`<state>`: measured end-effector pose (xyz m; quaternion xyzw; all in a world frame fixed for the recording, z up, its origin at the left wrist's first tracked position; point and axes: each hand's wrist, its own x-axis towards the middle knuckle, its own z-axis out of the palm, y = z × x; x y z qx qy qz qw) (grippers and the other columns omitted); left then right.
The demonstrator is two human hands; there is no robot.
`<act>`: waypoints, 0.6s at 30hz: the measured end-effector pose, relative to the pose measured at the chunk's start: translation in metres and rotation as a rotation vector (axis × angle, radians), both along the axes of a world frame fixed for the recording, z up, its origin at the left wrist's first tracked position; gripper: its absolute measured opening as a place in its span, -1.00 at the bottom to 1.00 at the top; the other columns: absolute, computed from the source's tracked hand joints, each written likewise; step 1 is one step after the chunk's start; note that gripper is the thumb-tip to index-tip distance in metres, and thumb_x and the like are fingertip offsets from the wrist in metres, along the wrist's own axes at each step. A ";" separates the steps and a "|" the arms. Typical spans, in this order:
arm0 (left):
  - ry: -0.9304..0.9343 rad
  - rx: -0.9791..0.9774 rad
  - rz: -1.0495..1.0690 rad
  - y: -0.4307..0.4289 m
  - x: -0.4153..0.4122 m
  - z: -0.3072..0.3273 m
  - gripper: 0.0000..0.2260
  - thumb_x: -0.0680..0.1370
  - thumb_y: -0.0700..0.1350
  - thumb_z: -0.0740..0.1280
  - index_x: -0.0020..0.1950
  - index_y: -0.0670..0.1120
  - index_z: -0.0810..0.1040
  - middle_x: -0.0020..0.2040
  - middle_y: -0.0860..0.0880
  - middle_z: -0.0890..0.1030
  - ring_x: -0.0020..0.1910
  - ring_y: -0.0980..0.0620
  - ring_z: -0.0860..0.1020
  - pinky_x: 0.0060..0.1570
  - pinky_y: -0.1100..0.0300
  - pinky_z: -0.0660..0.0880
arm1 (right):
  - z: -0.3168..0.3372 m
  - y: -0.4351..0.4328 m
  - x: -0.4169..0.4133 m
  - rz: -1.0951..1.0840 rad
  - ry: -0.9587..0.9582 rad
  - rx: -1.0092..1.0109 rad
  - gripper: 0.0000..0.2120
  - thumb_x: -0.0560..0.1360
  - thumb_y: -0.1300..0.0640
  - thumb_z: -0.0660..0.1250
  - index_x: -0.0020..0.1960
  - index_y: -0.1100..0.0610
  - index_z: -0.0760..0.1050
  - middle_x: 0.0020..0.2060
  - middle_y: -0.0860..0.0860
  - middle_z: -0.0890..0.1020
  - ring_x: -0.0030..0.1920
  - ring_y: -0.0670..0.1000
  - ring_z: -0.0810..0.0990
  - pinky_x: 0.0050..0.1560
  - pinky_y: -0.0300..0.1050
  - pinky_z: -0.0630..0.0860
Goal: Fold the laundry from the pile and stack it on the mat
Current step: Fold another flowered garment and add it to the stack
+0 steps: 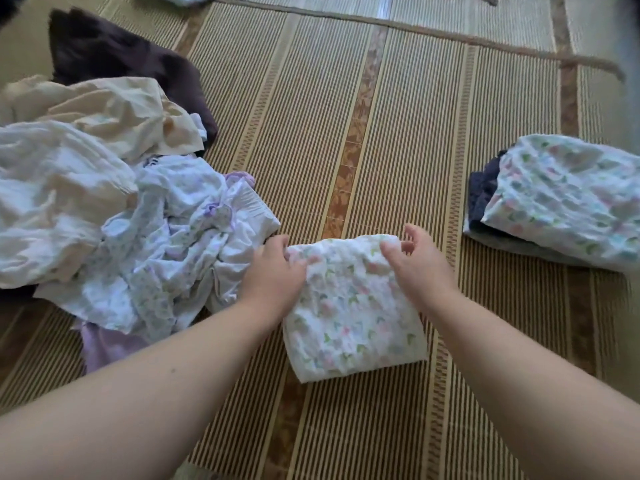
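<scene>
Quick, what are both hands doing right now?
Left hand: closed, holding the floral cloth at its far edge.
Right hand: closed, pinching the same cloth.

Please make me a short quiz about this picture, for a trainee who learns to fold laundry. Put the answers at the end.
1. True or false: the pile lies to the left of the stack.
2. What do the left hand and the right hand grip? A) a dark towel B) the floral cloth between them C) nothing
3. Fill in: the top piece of the stack has a ___ pattern.
Key: 1 true; 2 B; 3 floral.
</scene>
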<state>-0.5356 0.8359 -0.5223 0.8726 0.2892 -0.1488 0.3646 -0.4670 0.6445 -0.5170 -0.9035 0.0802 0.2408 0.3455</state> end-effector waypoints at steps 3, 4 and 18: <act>-0.167 0.241 -0.315 -0.012 -0.004 0.004 -0.46 0.57 -0.01 0.17 0.53 0.03 0.09 0.53 -0.05 0.11 0.52 -0.07 0.02 0.47 -0.04 0.00 | 0.004 0.004 -0.040 0.048 -0.266 -0.074 -0.47 0.53 -0.11 0.22 0.45 0.00 0.23 0.37 -0.03 0.37 0.38 0.01 0.32 0.37 0.18 0.31; -0.176 0.299 -0.511 -0.015 -0.005 0.003 -0.45 0.59 0.01 0.14 0.54 0.08 0.03 0.56 0.00 0.01 0.54 -0.03 -0.08 0.48 -0.05 -0.09 | 0.005 0.003 -0.058 0.128 -0.311 -0.106 -0.50 0.53 -0.12 0.21 0.43 -0.05 0.24 0.40 -0.05 0.33 0.43 -0.01 0.26 0.42 0.22 0.23; 0.167 0.305 -0.583 -0.024 -0.051 -0.006 -0.30 0.46 0.39 0.11 0.50 0.12 0.02 0.20 -0.09 0.39 0.16 -0.12 0.45 0.12 -0.01 0.42 | -0.004 -0.027 -0.109 -0.114 -0.072 -0.217 -0.40 0.53 -0.03 0.25 0.51 -0.10 0.09 0.47 0.05 0.16 0.41 0.10 0.19 0.36 0.12 0.22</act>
